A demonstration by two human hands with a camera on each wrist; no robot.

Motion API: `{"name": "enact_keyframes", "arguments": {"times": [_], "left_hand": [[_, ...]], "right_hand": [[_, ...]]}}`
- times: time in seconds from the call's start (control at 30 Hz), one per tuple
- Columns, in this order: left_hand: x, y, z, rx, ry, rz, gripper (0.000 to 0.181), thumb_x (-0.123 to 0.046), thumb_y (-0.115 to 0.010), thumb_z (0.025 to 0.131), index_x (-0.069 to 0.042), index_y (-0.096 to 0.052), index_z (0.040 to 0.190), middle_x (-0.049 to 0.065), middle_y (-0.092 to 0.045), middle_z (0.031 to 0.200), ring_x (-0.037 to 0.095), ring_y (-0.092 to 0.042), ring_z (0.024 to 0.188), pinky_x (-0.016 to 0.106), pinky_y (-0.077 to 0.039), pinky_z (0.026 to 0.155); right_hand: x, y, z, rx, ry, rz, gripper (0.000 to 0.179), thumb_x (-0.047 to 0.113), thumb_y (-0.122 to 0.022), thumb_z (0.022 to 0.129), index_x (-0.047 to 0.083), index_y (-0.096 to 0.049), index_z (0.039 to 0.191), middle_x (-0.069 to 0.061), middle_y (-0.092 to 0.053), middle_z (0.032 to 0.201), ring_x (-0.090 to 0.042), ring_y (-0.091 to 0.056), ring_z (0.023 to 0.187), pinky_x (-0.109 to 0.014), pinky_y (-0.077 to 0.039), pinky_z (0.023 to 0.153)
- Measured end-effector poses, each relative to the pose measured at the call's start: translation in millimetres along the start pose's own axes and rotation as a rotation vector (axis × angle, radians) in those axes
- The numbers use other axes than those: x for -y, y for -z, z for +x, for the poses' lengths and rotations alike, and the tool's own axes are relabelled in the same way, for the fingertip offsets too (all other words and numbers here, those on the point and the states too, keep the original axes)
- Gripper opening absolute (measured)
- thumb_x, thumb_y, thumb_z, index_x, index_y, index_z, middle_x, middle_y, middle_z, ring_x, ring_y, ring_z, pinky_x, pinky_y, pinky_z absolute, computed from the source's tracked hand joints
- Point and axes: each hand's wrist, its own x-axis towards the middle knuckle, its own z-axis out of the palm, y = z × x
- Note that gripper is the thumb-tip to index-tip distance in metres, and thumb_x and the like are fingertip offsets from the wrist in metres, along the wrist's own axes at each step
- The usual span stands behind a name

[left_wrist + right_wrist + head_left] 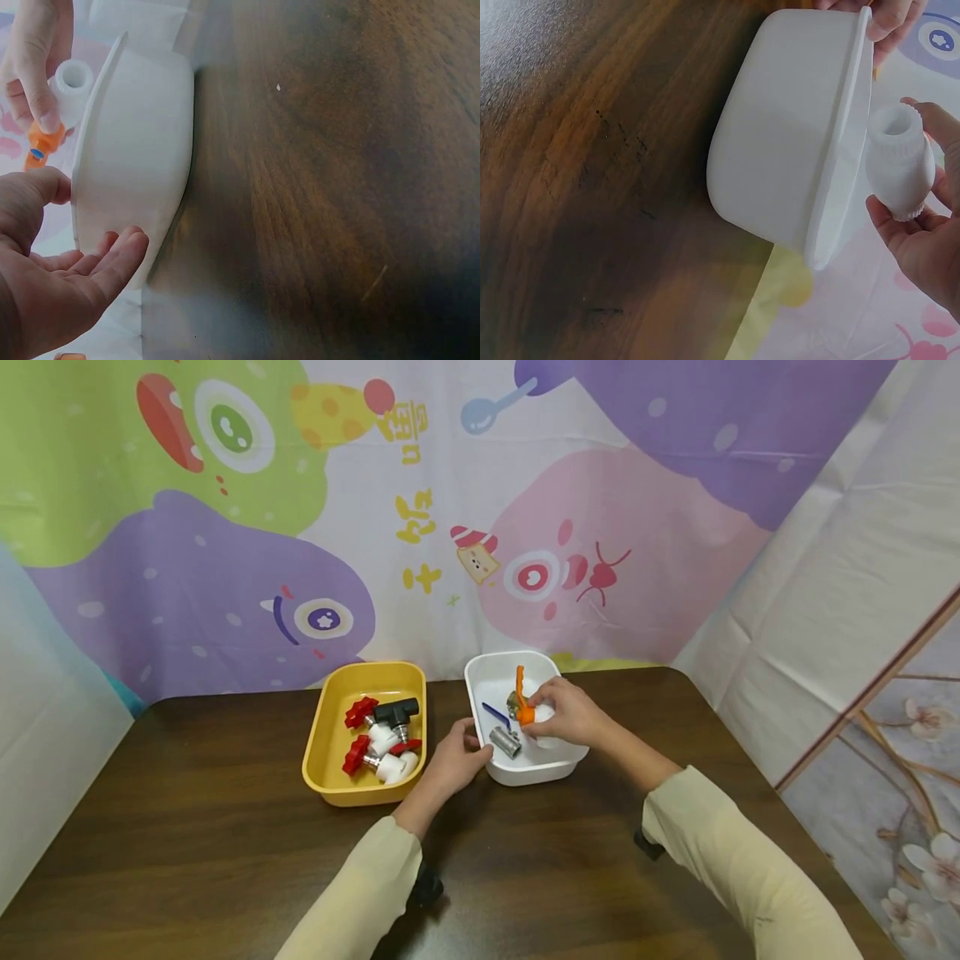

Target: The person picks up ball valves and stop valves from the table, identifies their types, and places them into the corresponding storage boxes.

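Note:
My right hand [572,710] holds a white plastic ball valve [901,161] with an orange lever handle [521,687] over the white basin [534,773]. In the right wrist view, thumb and fingers clasp its body, one round open end facing the camera. At the basin's left side, my left hand [453,762] grips the rim, thumb hooked at the edge and fingers along the outer wall. Inside the basin lie a silver metal ball valve [506,742] with a blue lever and a brass-coloured fitting [513,702], partly hidden behind the orange handle.
A yellow basin [318,768] stands to the left, holding several valves with red star-shaped handwheels [356,755] and a black tee-shaped valve [396,712]. Both basins sit near the back edge of the brown wooden table [225,843]. A printed cartoon curtain [420,635] hangs directly behind.

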Motion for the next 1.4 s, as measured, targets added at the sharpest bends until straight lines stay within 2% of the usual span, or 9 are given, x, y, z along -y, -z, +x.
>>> {"name": "enact_keyframes", "arguments": {"times": [0.43,0.9,1.4], "left_hand": [[-0.1,0.3,0.7,0.002,0.004,-0.008,0.058,-0.026,-0.06,0.089,-0.007,-0.037,0.139,0.013,-0.06,0.108,0.02,-0.056,0.086,0.03,-0.048,0.073],[-0.2,0.0,0.7,0.005,0.006,-0.005,0.059,-0.026,-0.06,0.089,-0.006,-0.037,0.139,0.013,-0.06,0.108,0.02,-0.056,0.087,0.03,-0.049,0.074],[-0.7,0.2,-0.9,0.001,0.006,-0.003,0.058,-0.026,-0.061,0.089,-0.006,-0.037,0.138,0.013,-0.06,0.108,0.02,-0.056,0.086,0.03,-0.049,0.073]], "right_hand": [[-7,-11,6.8,-0.01,-0.026,0.01,0.034,0.024,-0.081,0.07,0.003,-0.068,0.094,-0.013,-0.06,0.099,-0.026,-0.055,0.094,-0.039,-0.045,0.086],[-17,-24,15.9,-0.03,-0.011,-0.01,0.036,0.023,-0.08,0.07,0.001,-0.069,0.097,-0.015,-0.061,0.1,-0.028,-0.055,0.097,-0.041,-0.045,0.088],[-21,-32,18.7,-0.024,-0.069,0.005,0.036,0.022,-0.079,0.07,0.0,-0.068,0.096,-0.015,-0.061,0.099,-0.027,-0.055,0.095,-0.04,-0.045,0.089]]}}
